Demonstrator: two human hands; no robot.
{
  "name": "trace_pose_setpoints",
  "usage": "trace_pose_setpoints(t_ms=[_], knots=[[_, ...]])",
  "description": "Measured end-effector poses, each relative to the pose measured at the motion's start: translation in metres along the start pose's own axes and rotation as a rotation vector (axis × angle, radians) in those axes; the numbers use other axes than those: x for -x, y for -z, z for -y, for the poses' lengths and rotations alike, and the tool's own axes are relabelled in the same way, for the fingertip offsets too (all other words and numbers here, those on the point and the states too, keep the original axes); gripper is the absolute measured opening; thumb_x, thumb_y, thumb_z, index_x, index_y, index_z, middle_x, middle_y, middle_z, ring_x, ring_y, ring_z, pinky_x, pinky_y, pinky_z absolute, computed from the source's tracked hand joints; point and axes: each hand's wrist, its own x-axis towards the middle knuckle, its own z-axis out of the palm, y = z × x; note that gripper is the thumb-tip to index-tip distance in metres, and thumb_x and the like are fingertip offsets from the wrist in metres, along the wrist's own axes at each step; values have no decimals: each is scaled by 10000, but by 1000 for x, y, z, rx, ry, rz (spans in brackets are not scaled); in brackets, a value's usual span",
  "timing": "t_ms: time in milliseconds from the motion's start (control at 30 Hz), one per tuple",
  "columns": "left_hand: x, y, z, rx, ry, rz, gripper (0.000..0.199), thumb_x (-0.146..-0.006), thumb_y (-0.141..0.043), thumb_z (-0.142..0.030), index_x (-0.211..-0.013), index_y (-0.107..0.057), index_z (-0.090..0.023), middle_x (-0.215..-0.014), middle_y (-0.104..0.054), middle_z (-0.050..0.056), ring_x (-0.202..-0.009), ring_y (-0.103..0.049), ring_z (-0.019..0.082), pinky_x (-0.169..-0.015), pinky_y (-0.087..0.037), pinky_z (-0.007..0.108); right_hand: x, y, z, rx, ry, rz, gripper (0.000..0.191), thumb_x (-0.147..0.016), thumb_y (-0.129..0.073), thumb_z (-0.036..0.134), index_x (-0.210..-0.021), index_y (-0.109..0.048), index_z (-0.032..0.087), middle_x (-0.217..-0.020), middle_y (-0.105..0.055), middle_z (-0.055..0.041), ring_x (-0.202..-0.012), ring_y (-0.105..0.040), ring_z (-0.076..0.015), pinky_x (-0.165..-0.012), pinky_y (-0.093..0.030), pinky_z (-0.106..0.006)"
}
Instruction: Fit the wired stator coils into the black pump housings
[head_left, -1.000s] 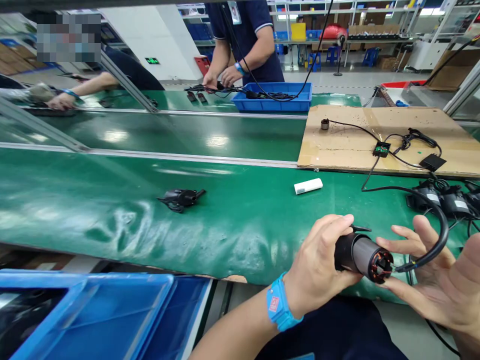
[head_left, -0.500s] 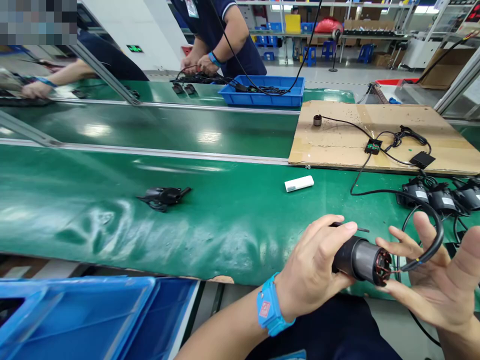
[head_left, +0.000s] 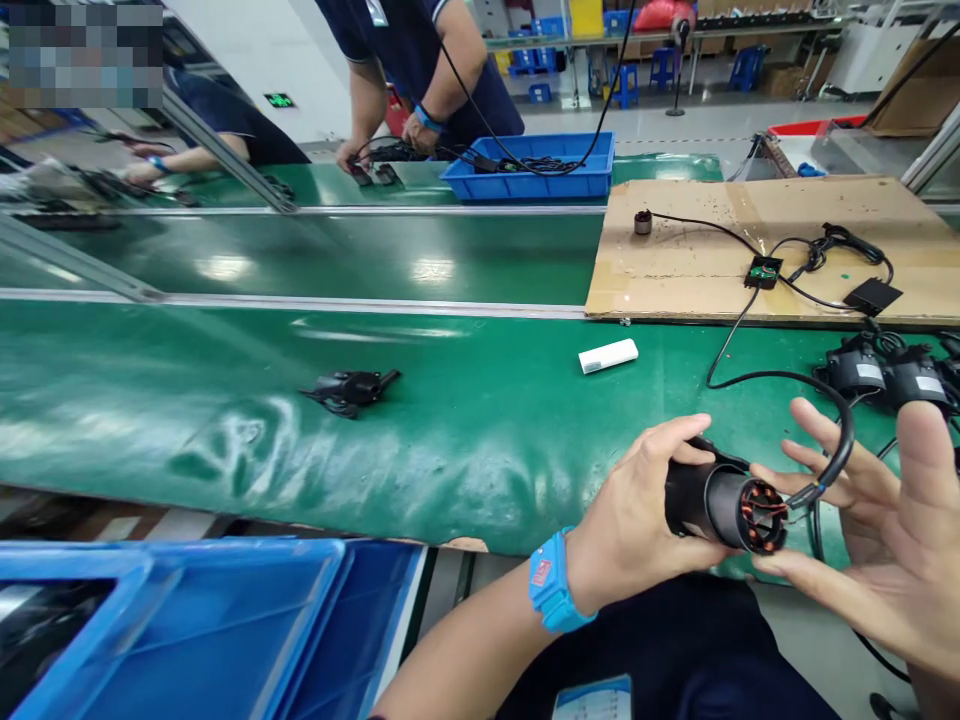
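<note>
My left hand (head_left: 637,500) is closed round the black housing of a cylindrical motor (head_left: 724,505). A grey metal stator shows at the motor's front, with copper windings facing right. Thin wires run from the windings into a thick black cable (head_left: 844,440), which arches up past my right hand (head_left: 885,530). Thumb and index fingertip of that hand touch opposite sides of the motor's open end, while its other fingers are spread. A thin dark part lies along the housing's top; my left fingers partly cover it.
On the green bench (head_left: 480,430) lie a white block (head_left: 608,356), a black plastic part (head_left: 352,390) and several labelled black motor units (head_left: 855,370). A cardboard sheet (head_left: 697,270) bears a small circuit board (head_left: 763,271) and cables. Blue crates (head_left: 225,620) stand lower left. A co-worker (head_left: 420,70) handles cables beyond.
The motor has turned slightly, so its windings face me more. Both hands stay on it. The whole view has shifted a little; the co-worker's hands have moved apart.
</note>
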Motion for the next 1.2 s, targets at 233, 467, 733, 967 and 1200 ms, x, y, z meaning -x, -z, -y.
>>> trace_pose_setpoints(t_ms=[233, 467, 733, 967, 1200], knots=[[1, -1, -4, 33, 118, 29, 1052, -644, -913, -288, -1489, -286, -275, -1141, -668, 51, -1138, -656, 230, -996, -536, 368, 0, 0, 1, -52, -63, -6, 1220, -772, -822, 132, -1647, 7, 317, -1582, -377, -115, -1387, -472, -289, -1094, -529, -371], [1, 1, -6, 102, 190, 108, 1086, -580, -951, -334, -1454, -306, -314, -1141, -670, 10, -1125, -668, 199, -1044, -508, 350, 0, 7, 1, -75, -88, 106, 1156, -809, -804, 160, -1653, -19, 254, -1585, -359, -168, -1322, -547, -271, -1060, -531, -299], [3, -3, -5, 100, 150, 96, 1085, -621, -932, -326, -1481, -272, -268, -1114, -688, 33, -1168, -653, 215, -1039, -518, 349, 5, 4, -2, -104, -114, 141, 1129, -839, -771, 125, -1649, 1, 274, -1610, -308, -172, -1286, -567, -276, -1100, -495, -319], [4, -4, -2, 93, 102, 77, 1063, -642, -918, -297, -1490, -279, -244, -1129, -698, 62, -1191, -649, 247, -1036, -524, 381, 12, 4, -5, -44, -126, 151, 1099, -869, -753, 170, -1649, 17, 237, -1614, -308, -152, -1392, -463, -264, -1145, -430, -322], [5, -5, 1, 149, 89, 94, 1096, -626, -941, -354, -1493, -278, -249, -1135, -709, 70, -1223, -638, 259, -1044, -526, 384, 15, 6, -4, 94, -140, 300, 1088, -871, -770, 284, -1651, -18, 190, -1645, -242, -130, -1478, -344, -245, -1225, -270, -340]])
